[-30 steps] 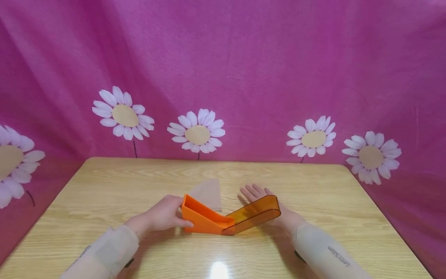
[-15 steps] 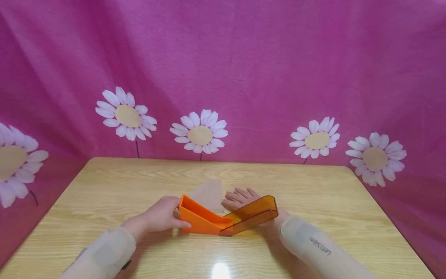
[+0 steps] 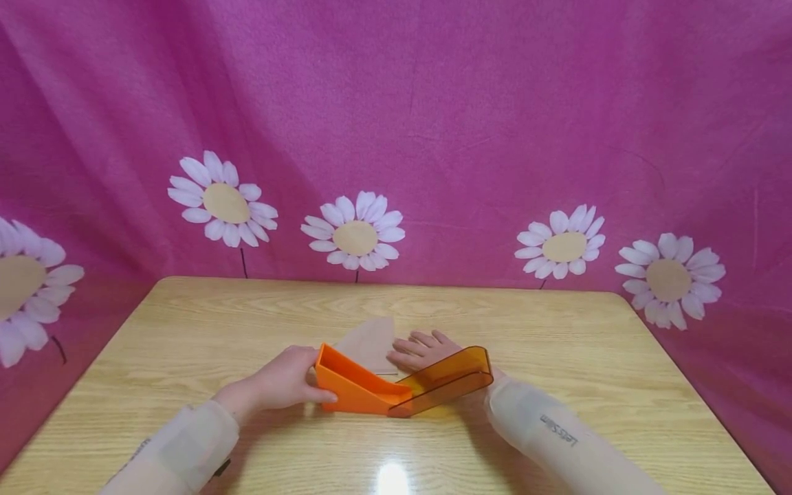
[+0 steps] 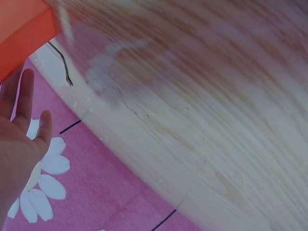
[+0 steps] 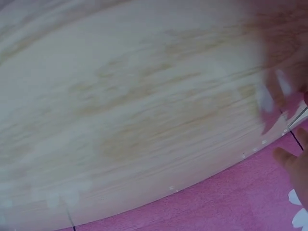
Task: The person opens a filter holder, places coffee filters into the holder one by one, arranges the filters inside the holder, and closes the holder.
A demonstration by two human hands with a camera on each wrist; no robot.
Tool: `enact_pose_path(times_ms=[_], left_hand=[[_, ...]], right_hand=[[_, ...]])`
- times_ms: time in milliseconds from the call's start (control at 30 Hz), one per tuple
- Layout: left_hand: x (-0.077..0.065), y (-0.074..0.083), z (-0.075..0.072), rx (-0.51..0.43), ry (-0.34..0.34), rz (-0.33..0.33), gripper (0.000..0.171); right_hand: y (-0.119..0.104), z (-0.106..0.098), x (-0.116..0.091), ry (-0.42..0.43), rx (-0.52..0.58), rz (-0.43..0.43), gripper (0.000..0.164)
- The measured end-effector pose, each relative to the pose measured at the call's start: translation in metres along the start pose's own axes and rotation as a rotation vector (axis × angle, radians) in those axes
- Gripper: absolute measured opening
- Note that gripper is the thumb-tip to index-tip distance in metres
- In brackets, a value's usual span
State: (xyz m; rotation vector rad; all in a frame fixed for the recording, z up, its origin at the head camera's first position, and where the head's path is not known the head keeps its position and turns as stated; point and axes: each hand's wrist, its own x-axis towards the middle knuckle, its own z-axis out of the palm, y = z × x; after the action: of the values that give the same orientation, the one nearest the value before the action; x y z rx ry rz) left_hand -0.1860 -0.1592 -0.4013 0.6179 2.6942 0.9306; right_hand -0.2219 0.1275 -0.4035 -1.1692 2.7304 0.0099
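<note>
An orange plastic case with a see-through amber lid lies on the table, its lid swung open to the right. My left hand grips the case's left end, thumb on the near side and fingers behind. In the left wrist view a corner of the orange case shows above the fingers. Behind the case lies a flat, beige, fan-shaped stack that looks like paper coffee filters. My right hand reaches behind the lid with fingers extended, fingertips beside the stack's right edge. The lid partly covers this hand.
The wood-grain table has a shiny surface that reflects light near the front. A pink cloth printed with white daisies hangs behind the table and along its sides.
My right hand has moved left behind the lid, up to the beige stack's right edge. The left hand keeps its grip on the orange case, which has shifted very slightly left.
</note>
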Motion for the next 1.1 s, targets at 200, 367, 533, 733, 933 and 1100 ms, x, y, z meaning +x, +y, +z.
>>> enact_pose_path(times_ms=[200,367,533,733,933,1100], left_hand=[[-0.002,0.000,-0.004,-0.049,-0.008,-0.026,0.037],[-0.003,0.000,-0.006,-0.034,-0.010,-0.007,0.037],[-0.004,-0.002,-0.006,-0.044,-0.009,-0.010,0.037],[-0.004,-0.002,-0.005,-0.062,-0.010,-0.048,0.038],[-0.004,0.000,-0.006,-0.045,-0.006,-0.058,0.037],[-0.004,0.001,-0.006,-0.030,0.000,-0.047,0.037]], right_hand=[[-0.008,-0.004,-0.001,-0.044,0.075,0.041,0.093],[-0.008,0.000,0.001,-0.039,0.077,0.049,0.091],[-0.009,-0.005,0.000,-0.042,0.094,0.070,0.091],[-0.008,-0.010,-0.005,-0.034,0.148,0.099,0.094],[0.003,-0.016,-0.014,-0.048,0.085,0.007,0.063],[0.013,-0.018,-0.032,0.080,0.150,-0.055,0.048]])
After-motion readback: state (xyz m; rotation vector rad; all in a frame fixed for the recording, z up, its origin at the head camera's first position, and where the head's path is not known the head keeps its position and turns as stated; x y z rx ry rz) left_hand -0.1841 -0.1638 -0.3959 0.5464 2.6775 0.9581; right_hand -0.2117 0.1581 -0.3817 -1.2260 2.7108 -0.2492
